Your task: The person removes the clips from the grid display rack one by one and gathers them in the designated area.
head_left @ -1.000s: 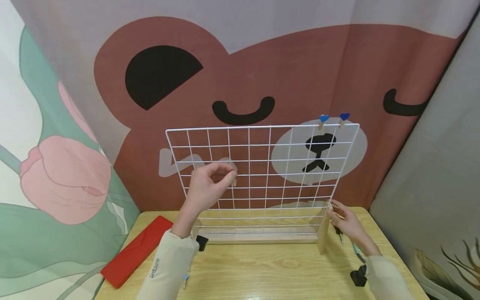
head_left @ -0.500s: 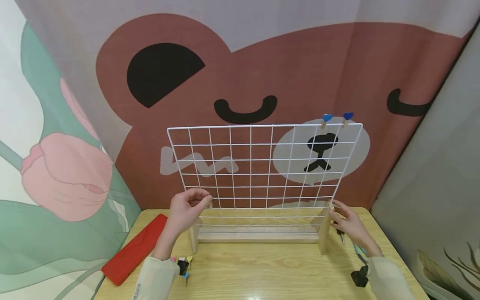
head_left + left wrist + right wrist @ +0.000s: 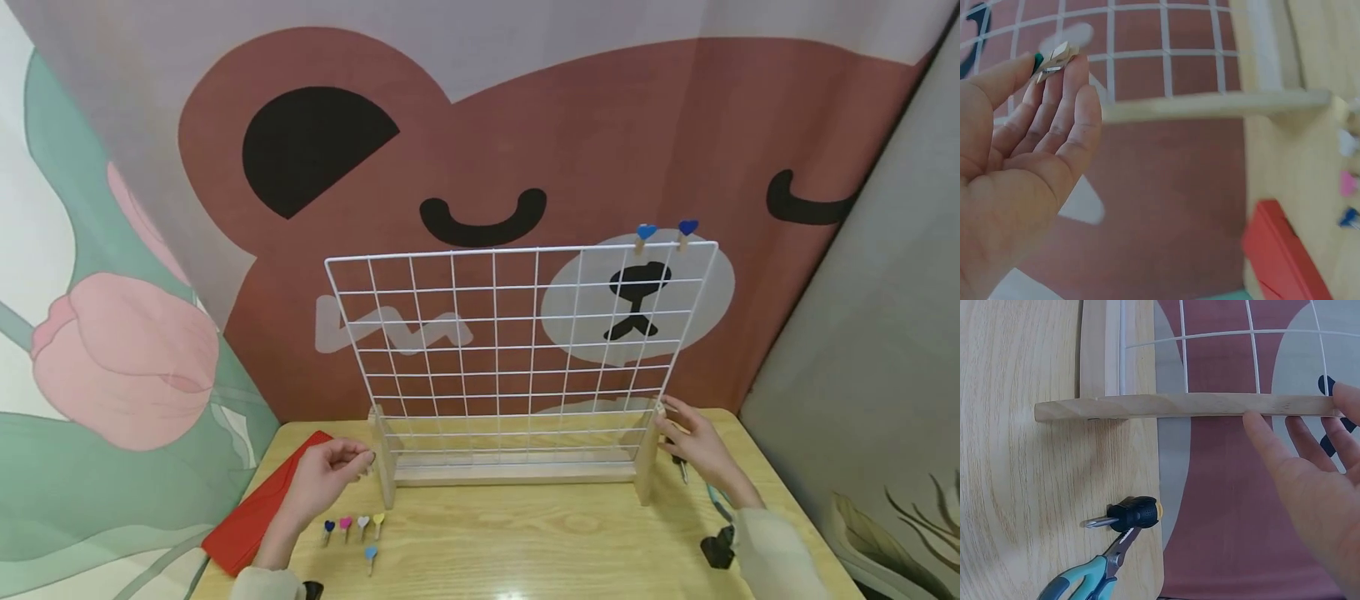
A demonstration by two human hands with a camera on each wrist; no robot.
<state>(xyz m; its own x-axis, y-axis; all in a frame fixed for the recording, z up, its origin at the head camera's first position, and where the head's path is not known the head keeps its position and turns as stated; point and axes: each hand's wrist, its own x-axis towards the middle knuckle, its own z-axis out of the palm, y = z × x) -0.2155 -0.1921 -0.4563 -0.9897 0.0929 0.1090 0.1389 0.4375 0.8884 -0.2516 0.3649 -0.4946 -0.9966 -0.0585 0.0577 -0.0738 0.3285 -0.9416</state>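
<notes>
My left hand (image 3: 327,475) pinches a small wooden clothespin (image 3: 1059,61) with a green end between thumb and fingertips, left of the grid stand. My right hand (image 3: 697,440) holds the top of the stand's right wooden upright (image 3: 1191,405), thumb lower than the fingers. A white wire grid (image 3: 493,318) stands upright in the wooden stand. On its top bar, near the right corner, sit a light-blue heart clothespin (image 3: 646,234) and a dark-blue heart clothespin (image 3: 687,230). Several heart clothespins, including a pink one (image 3: 346,524) and a yellow one (image 3: 378,522), lie on the table below my left hand.
A red case (image 3: 247,525) lies at the table's left edge, partly behind my left forearm. Beyond the right upright are a stubby screwdriver (image 3: 1135,513) and teal-handled pliers (image 3: 1088,575). A printed curtain (image 3: 600,125) hangs behind the table (image 3: 510,533).
My left hand has moved down and left, from in front of the grid to beside the stand, uncovering the clothespins on the table. My right hand stays on the upright.
</notes>
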